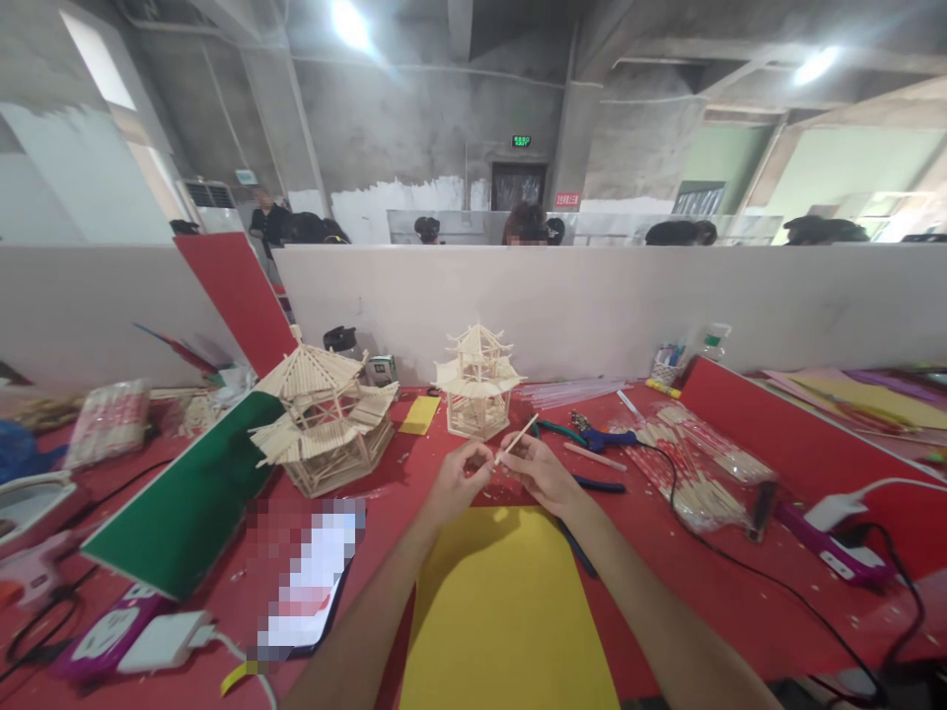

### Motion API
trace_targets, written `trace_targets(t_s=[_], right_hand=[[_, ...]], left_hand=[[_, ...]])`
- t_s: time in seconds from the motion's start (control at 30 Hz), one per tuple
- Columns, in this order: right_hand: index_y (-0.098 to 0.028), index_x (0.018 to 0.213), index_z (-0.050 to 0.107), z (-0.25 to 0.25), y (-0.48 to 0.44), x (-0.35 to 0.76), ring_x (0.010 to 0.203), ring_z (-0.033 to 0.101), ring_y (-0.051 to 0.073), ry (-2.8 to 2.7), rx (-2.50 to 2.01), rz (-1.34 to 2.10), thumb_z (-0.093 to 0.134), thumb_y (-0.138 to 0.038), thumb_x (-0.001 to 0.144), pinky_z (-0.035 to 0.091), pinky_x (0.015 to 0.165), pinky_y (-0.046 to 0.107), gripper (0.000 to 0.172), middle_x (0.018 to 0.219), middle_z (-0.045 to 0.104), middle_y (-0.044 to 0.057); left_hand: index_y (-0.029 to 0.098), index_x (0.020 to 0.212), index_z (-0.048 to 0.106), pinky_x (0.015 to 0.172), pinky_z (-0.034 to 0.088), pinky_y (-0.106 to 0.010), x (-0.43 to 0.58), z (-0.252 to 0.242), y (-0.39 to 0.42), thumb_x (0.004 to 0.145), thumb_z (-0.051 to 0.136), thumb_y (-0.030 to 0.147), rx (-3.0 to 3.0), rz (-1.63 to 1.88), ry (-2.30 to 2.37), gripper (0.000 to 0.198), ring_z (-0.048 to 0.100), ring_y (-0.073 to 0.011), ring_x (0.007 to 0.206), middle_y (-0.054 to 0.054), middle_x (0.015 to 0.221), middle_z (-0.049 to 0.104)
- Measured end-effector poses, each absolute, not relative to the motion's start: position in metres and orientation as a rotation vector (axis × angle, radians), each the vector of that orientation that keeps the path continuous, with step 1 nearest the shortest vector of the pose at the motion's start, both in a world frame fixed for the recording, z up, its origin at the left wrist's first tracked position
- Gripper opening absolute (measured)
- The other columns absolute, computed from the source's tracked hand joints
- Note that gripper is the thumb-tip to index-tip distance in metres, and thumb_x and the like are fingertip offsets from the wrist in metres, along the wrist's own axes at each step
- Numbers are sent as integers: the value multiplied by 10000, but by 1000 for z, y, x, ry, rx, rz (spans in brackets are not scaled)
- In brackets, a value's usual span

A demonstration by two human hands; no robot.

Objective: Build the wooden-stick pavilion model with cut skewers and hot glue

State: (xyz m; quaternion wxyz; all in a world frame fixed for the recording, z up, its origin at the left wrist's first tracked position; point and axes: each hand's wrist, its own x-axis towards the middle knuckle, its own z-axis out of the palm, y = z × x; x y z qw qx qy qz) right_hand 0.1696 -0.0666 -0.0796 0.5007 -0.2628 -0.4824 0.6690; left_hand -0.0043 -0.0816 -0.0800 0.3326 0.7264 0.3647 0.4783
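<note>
At the far left of the red table (740, 611) lies a packet of sticks (110, 419). Nearer, at the left edge, a power strip (110, 636) sits with a white plug in it. A green board (188, 503) lies slanted just right of that, and its far end touches a large wooden pavilion model (326, 424). A phone (311, 577) lies near the board, just in front of the big model.

In the middle, a yellow sheet (503, 611) is spread on the near part of the table, between the forearms. The left hand (455, 483) is above its far edge. Its fingers are curled in and its thumb and fingertips are pinched together right at the lower end of a thin wooden stick (516, 440); whether they actually grip it cannot be told. The right hand (544, 473), just beside it, holds the stick between thumb and forefinger, with the other fingers loosely bent. The stick tilts up and away to the right, in the air above the table. A small pavilion model (478, 382) stands just beyond it.

To the right lie blue-handled pliers (603, 437), then clear bags of sticks (695, 463) with a black cord across them. A purple glue gun (829, 547) lies farther right.
</note>
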Motion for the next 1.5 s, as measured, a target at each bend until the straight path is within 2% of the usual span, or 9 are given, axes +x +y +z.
trace_targets(t_s=[0.27, 0.5, 0.67, 0.83, 1.03, 1.1, 1.27, 1.5], right_hand=[[-210, 904, 636, -83, -65, 173, 706, 642, 129, -1129, -681, 1669, 874, -289, 596, 518, 672, 235, 397, 807, 682, -13], [-204, 896, 644, -81, -65, 174, 658, 623, 104, -1099, -719, 1687, 869, -249, 600, 520, 641, 207, 374, 775, 674, -27], [-195, 899, 648, -80, -66, 174, 653, 613, 92, -1113, -711, 1698, 873, -231, 598, 523, 664, 209, 378, 773, 667, -29], [-201, 919, 651, -82, -64, 175, 697, 624, 97, -1123, -677, 1692, 866, -232, 626, 521, 679, 212, 365, 816, 677, -21], [-209, 917, 656, -84, -63, 175, 748, 637, 106, -1128, -628, 1673, 859, -212, 639, 515, 705, 212, 344, 829, 681, -21], [-210, 920, 656, -84, -63, 175, 752, 639, 107, -1135, -627, 1674, 854, -215, 647, 511, 699, 206, 338, 828, 679, -21], [-210, 937, 649, -84, -62, 175, 741, 631, 102, -1149, -617, 1667, 849, -214, 653, 514, 705, 210, 347, 847, 664, -21], [-219, 952, 639, -84, -64, 174, 741, 626, 115, -1180, -616, 1673, 849, -233, 644, 522, 720, 243, 373, 860, 649, -21]], left_hand=[[162, 780, 571, 615, 406, -202, -4, -80, -80, 842, 524, 240, 1887, 1268, 987, 110, 493, -104, 632, 16, 695, 562], [166, 798, 580, 627, 410, -206, -4, -80, -83, 859, 521, 232, 1898, 1317, 999, 107, 503, -105, 645, 16, 718, 575], [171, 815, 567, 625, 405, -206, -11, -79, -76, 863, 544, 296, 1771, 1434, 1069, 135, 507, -110, 650, 22, 711, 558], [164, 784, 565, 607, 397, -213, -16, -79, -73, 895, 518, 390, 1677, 1397, 1081, 257, 506, -116, 624, 24, 660, 537], [167, 964, 641, 635, 421, -218, -8, -76, -83, 886, 548, 408, 1786, 1231, 943, 269, 561, -137, 711, -25, 845, 648], [168, 972, 645, 645, 429, -219, -7, -76, -84, 874, 572, 396, 1786, 1224, 924, 259, 573, -140, 724, -32, 870, 655], [154, 872, 645, 608, 401, -212, -10, -78, -81, 836, 632, 375, 1784, 1175, 934, 224, 533, -121, 647, -3, 735, 621], [153, 841, 609, 593, 369, -205, -9, -78, -80, 850, 606, 370, 1771, 1170, 907, 218, 475, -107, 624, 20, 687, 558]])
